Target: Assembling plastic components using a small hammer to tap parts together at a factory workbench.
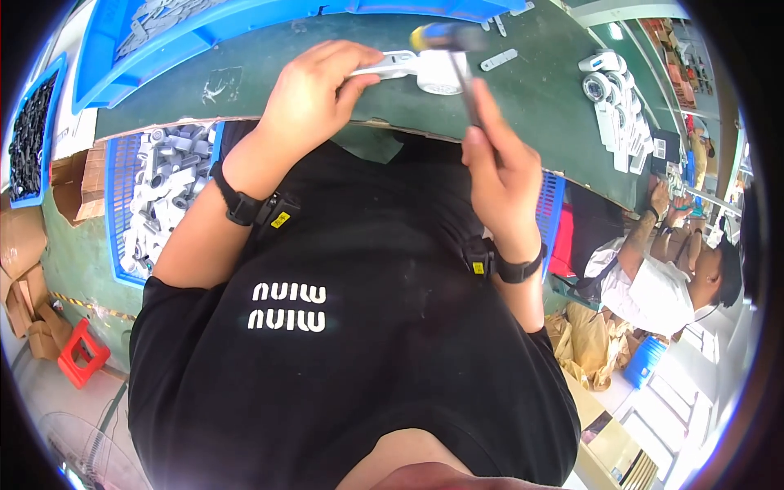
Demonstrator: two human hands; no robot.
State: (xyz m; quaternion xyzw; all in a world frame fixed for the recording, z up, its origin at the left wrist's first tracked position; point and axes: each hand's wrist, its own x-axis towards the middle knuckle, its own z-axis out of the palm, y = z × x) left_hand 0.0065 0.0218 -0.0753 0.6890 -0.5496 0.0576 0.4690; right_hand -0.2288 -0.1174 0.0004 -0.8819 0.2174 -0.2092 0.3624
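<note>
Left hand (314,91), eleven o'clock, pinched a cylinder-headed white handle (439,79); right hand (505,163) gripped a hammer (449,37); seemingly hammering; the next blow needed aim.

Left hand (310,91) grips white part (431,72); right hand (502,167) holds hammer (453,37).

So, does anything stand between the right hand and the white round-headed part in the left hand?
Only the hammer in the right hand; its blurred head overlaps the white round-headed part at its upper edge. Nothing else is visibly in the way; contact can't be told.
</note>
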